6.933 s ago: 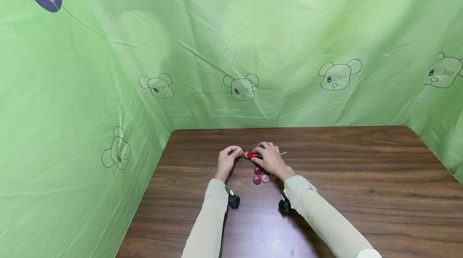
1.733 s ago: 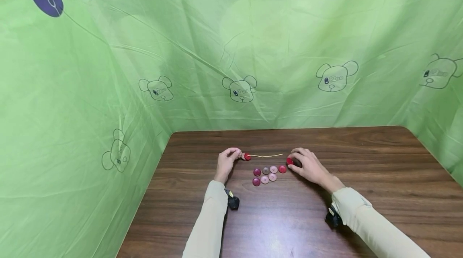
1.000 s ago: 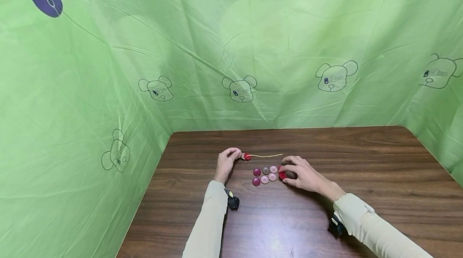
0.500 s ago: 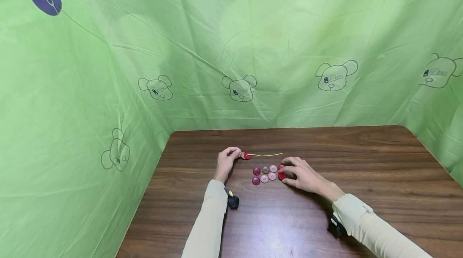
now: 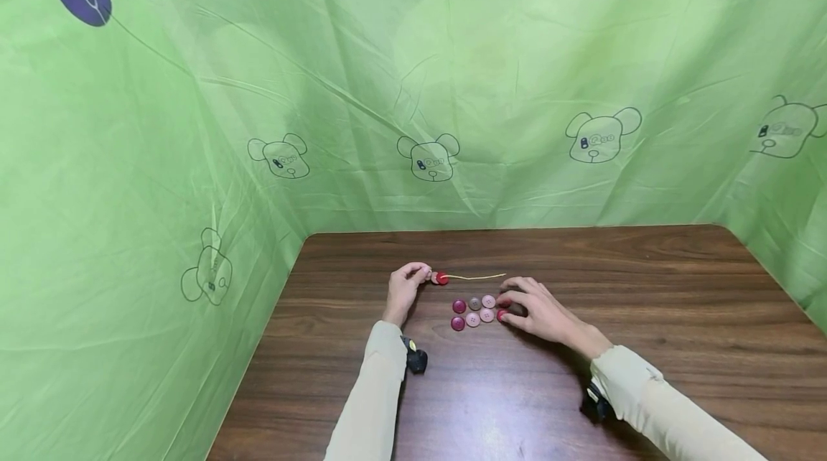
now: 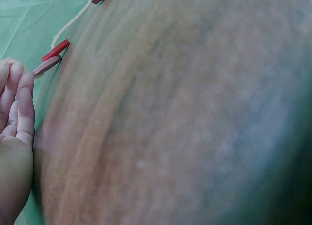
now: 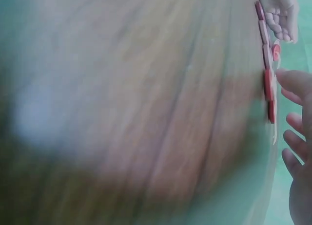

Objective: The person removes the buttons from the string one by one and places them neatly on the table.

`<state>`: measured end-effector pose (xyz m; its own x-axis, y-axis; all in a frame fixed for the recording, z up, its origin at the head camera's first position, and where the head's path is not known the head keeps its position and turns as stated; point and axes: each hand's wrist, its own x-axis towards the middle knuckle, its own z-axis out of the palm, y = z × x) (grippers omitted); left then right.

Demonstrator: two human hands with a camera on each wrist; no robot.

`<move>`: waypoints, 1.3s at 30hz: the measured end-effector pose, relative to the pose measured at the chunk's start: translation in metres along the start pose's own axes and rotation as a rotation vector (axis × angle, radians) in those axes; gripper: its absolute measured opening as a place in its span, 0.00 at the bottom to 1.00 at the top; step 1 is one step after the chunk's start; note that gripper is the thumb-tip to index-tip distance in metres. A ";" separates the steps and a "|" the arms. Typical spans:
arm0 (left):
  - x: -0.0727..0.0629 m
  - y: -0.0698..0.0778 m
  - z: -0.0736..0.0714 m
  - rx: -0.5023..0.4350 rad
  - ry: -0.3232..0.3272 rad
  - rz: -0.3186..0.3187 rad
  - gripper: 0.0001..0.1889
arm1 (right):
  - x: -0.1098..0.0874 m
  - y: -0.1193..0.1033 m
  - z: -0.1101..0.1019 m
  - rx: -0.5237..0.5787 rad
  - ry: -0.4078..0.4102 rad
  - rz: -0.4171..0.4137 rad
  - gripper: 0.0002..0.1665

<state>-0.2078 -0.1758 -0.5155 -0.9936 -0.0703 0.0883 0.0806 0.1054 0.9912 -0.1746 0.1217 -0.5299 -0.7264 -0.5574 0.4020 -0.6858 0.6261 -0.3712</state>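
My left hand (image 5: 403,294) pinches the end of a thin pale string (image 5: 474,278) at the left of the work. On that string, beside the fingertips, sit a dull pink button (image 6: 47,65) and a red button (image 5: 442,278). The string's other end lies loose toward the right. My right hand (image 5: 541,312) is at the right end of two short rows of buttons, fingers loosely bent and apart. Its thumb tip is at a red button (image 5: 501,315) lying flat; whether they touch I cannot tell. Another red button (image 7: 271,112) lies behind it, mostly hidden by fingers in the head view.
Loose buttons lie left of the red ones: two dark magenta (image 5: 458,323), a brownish-grey one (image 5: 474,303) and several pale pink (image 5: 487,315). The brown wooden table (image 5: 646,317) ends at a green cloth (image 5: 362,123) behind and at the left.
My right hand left the string, carried a red button leftward from the right and set it at the row's right end. Its fingers have since loosened slightly. My left hand stays put.
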 end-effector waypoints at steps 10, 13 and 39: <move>0.002 -0.004 -0.001 -0.057 -0.015 -0.008 0.12 | 0.029 -0.010 0.013 0.007 0.036 0.031 0.13; 0.002 -0.003 -0.001 -0.064 -0.017 -0.012 0.12 | 0.038 -0.014 0.019 0.000 0.049 0.036 0.13; 0.003 -0.002 0.000 -0.034 -0.008 -0.018 0.13 | 0.099 -0.034 0.059 0.006 -0.021 0.269 0.22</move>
<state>-0.2105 -0.1767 -0.5173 -0.9955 -0.0641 0.0695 0.0649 0.0705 0.9954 -0.2259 0.0133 -0.5270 -0.8836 -0.3823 0.2705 -0.4677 0.7503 -0.4672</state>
